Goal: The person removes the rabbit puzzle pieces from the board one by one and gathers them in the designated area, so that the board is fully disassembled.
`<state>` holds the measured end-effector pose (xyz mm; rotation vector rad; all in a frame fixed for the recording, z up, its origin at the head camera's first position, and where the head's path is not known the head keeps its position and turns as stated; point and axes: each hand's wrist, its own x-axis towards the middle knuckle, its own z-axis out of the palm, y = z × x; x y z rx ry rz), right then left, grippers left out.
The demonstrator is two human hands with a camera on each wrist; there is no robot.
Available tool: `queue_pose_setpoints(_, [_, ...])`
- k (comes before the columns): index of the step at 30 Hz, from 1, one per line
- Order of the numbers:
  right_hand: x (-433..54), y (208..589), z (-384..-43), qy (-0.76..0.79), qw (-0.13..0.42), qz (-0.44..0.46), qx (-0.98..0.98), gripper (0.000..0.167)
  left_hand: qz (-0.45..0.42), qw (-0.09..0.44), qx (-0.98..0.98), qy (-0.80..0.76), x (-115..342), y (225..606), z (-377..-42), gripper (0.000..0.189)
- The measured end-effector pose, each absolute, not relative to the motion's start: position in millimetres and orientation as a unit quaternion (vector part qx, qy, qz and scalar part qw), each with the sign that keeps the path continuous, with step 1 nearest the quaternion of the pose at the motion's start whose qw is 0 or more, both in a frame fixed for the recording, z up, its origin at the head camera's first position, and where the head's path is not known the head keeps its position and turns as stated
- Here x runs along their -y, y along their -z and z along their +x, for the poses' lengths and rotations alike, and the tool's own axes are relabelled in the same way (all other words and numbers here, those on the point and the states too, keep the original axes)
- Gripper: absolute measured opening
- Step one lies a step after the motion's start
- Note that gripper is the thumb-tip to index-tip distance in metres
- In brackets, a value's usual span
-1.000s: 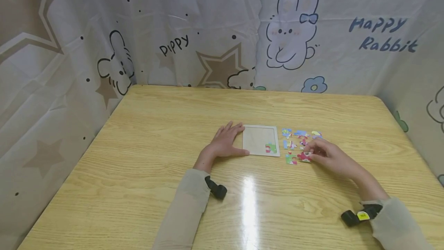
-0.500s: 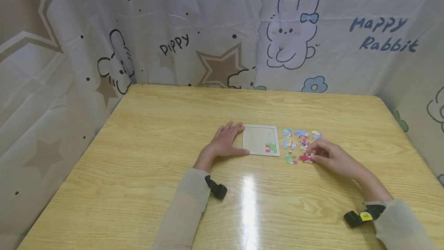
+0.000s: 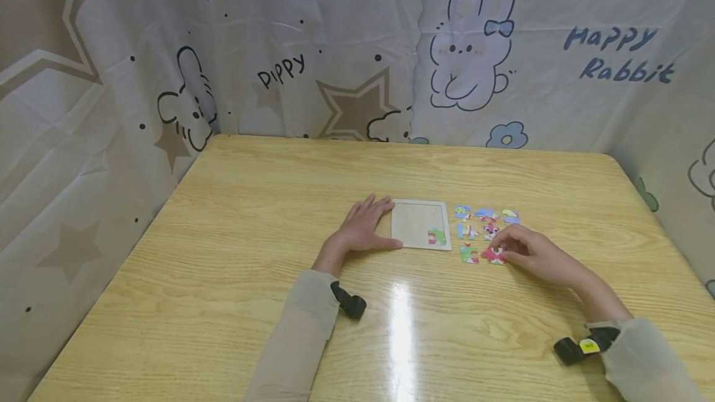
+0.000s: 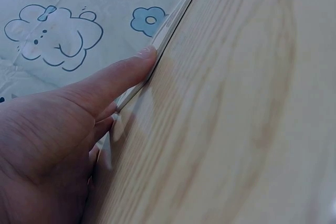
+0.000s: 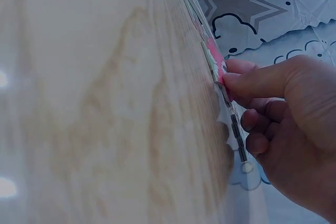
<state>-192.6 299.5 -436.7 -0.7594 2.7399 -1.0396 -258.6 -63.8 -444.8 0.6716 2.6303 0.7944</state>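
My left hand lies with fingers spread along the left side of a square wooden puzzle tray; its thumb touches the near left corner, its forefinger the far one. In the tray's near right corner sits a green and red puzzle piece. To the right of the tray, my right hand pinches a red jigsaw piece between thumb and fingers. The right wrist view has this pink-red piece standing tilted at the thumb tip. The left wrist view shows the left thumb along the tray's edge.
Several loose pieces lie in rows right of the tray, among them a green one, a red-faced one and a blue one. The wooden table ends at a printed curtain behind and at the sides.
My right hand has shifted slightly to the right with the red jigsaw piece, uncovering more of the red-faced piece behind it. My left hand and the tray have kept their place.
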Motion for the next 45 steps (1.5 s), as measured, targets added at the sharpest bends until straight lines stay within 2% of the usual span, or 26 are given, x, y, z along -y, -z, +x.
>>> queue_pose_setpoints(12, [-291.9, 438.0, -201.6, 0.353, 0.031, -0.278, -0.893, 0.017, 0.231, 0.16, -0.919, -0.277, 64.2, 443.4, -258.2, 0.092])
queue_pose_setpoints(21, [-265.7, 439.7, -217.2, 0.394, 0.09, -0.296, -0.866, 0.018, 0.23, 0.158, -0.921, -0.272, 64.4, 444.9, -257.9, 0.092])
queue_pose_setpoints(30, [-241.3, 439.9, -229.1, 0.391, 0.118, -0.276, -0.87, 0.02, 0.231, 0.157, -0.92, -0.276, 63.9, 443.5, -256.7, 0.092])
queue_pose_setpoints(38, [-221.8, 437.1, -236.9, 0.331, 0.087, -0.269, -0.9, 0.034, 0.233, 0.157, -0.919, -0.276, 64.7, 444.0, -257.1, 0.091])
queue_pose_setpoints(45, [-215.1, 436.0, -242.0, 0.319, 0.103, -0.28, -0.9, 0.032, 0.235, 0.157, -0.92, -0.27, 63.7, 444.2, -258.5, 0.091])
